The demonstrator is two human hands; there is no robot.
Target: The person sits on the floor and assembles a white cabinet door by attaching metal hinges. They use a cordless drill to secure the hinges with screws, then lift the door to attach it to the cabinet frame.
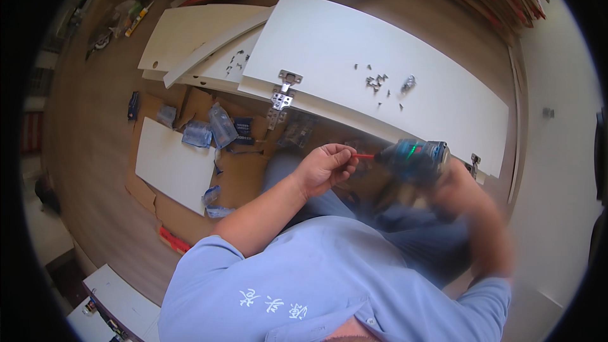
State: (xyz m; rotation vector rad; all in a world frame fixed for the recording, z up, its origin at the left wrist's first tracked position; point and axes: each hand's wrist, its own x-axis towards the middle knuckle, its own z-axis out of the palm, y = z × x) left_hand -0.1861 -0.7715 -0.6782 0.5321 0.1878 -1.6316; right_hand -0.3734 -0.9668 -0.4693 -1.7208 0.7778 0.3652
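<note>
Head view: a cordless drill (415, 158) is held in front of the torso, beside the near edge of a white panel (323, 35), with its nose turned to the left. Its rear is gripped by the right hand (457, 183), though the finger placement is blurred. The far end of a red driver bit (365, 156) is pinched between the thumb and fingers of the left hand (325, 168); whether a screw is seated at that tip cannot be told. The 2 hands are apart, linked only by the bit and drill.

For good control, the bit is best kept in line with the drill's nose, and its seating checked with a light tug. The trigger should be left unpressed while fingertips surround the tip, since skin could be caught. The drill's weight is better carried by the right hand, so that the bit is merely guided by the left.

Loose screws (375, 81) are scattered on the panel, and 2 metal hinges, 1 at the left (282, 92) and 1 at the right (474, 163), are seen along its near edge; knocks against these should be avoided.
</note>
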